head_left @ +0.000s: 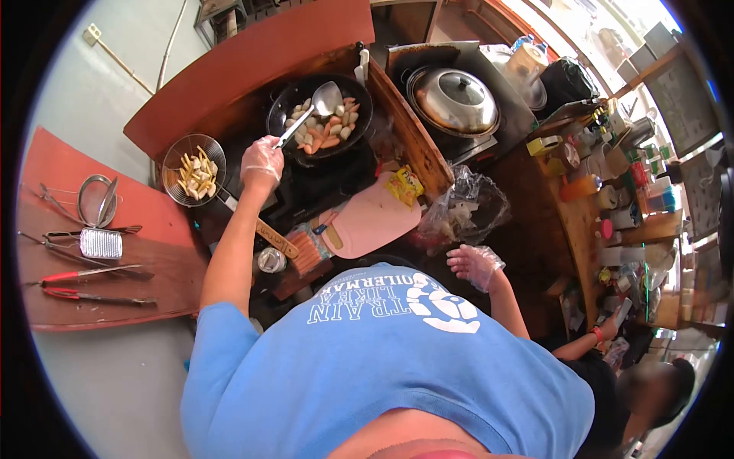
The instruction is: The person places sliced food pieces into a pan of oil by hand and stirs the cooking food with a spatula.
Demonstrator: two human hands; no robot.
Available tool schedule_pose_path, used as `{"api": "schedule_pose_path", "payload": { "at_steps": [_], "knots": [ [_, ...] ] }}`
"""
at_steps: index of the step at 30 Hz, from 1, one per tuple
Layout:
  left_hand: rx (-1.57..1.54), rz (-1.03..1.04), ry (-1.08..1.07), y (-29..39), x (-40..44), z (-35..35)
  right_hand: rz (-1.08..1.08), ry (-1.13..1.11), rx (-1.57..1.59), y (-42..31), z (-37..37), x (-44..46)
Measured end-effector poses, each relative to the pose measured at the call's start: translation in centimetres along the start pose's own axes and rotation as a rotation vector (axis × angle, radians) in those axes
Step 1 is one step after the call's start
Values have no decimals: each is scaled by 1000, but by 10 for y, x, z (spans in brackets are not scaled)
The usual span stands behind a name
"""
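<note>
My left hand (262, 162), in a clear plastic glove, is closed around the handle of a metal wok spatula (327, 99). The spatula's head rests over a black wok (278, 107) holding pale balls and orange-pink sausage pieces (330, 142). My right hand (472, 265), gloved too, hangs at the right of my body with fingers stretched out and nothing in it. Nearest to it lies a crumpled clear plastic bag (475, 205). In front of me are a pink cutting board (371, 222), a yellow packet (404, 187) and a pack of sausages (308, 251).
A wire strainer (191, 173) of fried pieces sits left of the wok. Red-handled tongs (95, 273), a grater (101, 243) and sieves hang on the left panel. A lidded pot (453, 99) stands beyond a wooden divider (413, 126). Another person (612, 382) holds a phone, lower right.
</note>
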State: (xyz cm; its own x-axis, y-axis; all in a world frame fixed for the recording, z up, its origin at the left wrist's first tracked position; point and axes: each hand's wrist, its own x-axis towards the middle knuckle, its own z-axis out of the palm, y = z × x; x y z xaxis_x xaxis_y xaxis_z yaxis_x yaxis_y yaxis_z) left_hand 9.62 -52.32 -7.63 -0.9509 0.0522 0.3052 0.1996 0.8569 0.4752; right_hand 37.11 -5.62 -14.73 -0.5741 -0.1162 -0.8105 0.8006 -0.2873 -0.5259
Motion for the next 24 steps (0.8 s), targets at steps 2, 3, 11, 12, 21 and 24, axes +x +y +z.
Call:
{"api": "schedule_pose_path", "payload": {
  "at_steps": [2,3,11,12,21,24],
  "knots": [
    [196,31,30,11,2,-7,2,8,42,10,-7,5],
    [176,54,56,5,4,-2,8,13,40,14,-9,9],
    [143,48,14,-16,0,27,33,-37,16,28,3,40],
    [145,53,12,-19,-1,26,35,-25,1,29,6,42],
    [97,2,16,-7,-19,30,34,65,-47,37,6,44],
    [132,75,13,-9,-18,37,33,51,-64,38,3,47]
  ]
}}
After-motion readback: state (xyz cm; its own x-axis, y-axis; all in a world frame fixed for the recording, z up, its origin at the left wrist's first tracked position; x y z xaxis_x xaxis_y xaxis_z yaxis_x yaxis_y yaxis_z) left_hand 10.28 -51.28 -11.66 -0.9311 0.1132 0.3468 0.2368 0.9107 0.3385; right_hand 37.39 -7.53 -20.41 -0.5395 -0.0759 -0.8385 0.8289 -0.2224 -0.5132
